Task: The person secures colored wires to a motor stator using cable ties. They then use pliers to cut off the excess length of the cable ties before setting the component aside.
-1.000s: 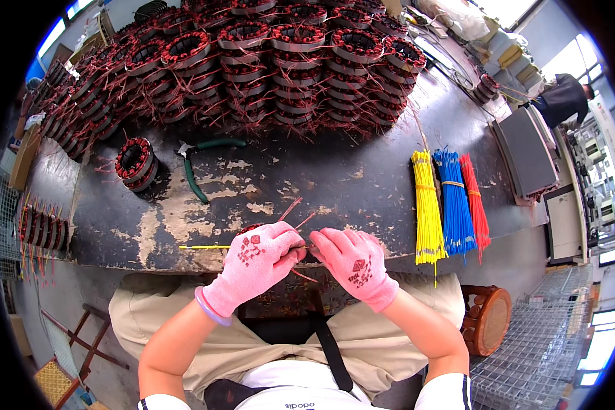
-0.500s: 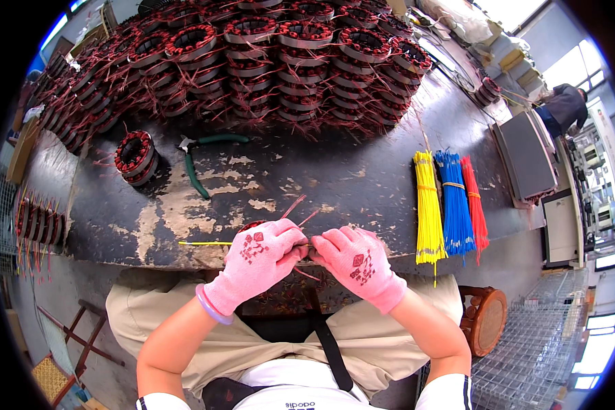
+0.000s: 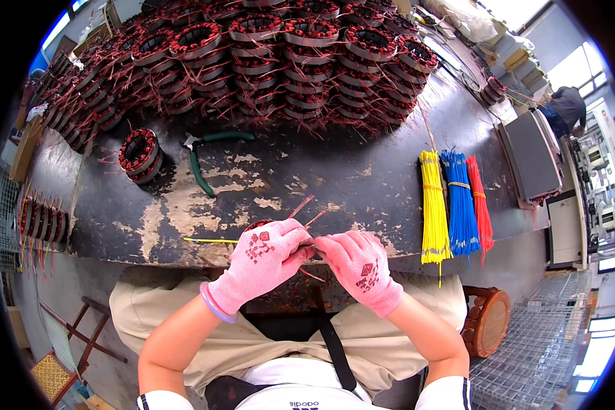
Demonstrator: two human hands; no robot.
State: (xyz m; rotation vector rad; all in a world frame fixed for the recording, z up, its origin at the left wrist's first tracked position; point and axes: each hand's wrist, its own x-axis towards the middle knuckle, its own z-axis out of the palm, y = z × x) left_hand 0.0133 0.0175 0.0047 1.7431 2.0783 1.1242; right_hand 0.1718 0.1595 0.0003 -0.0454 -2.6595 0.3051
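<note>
My left hand (image 3: 270, 253), in a pink glove, is closed over a wound motor stator (image 3: 256, 225) at the table's near edge. Only a bit of the stator's red rim shows; the glove hides the rest. Thin dark-red lead wires (image 3: 301, 206) stick out past the fingers. A yellow wire (image 3: 208, 240) juts out to the left from beneath this hand. Right beside it, my right hand (image 3: 360, 268), also gloved in pink, pinches a thin wire end (image 3: 312, 243) against the left fingertips. The exact join between the fingers is hidden.
Stacked stators (image 3: 280, 68) fill the table's far side. One short stack (image 3: 141, 156) stands at the left by green-handled cutters (image 3: 199, 160). Yellow (image 3: 433, 208), blue (image 3: 461, 205) and red (image 3: 480, 205) wire bundles lie at the right. A wooden stool (image 3: 486, 321) stands below.
The view has shifted slightly, moving the table's things a little to the right. My hands stay together over the stator; the right fingers have shifted slightly at the wire.
</note>
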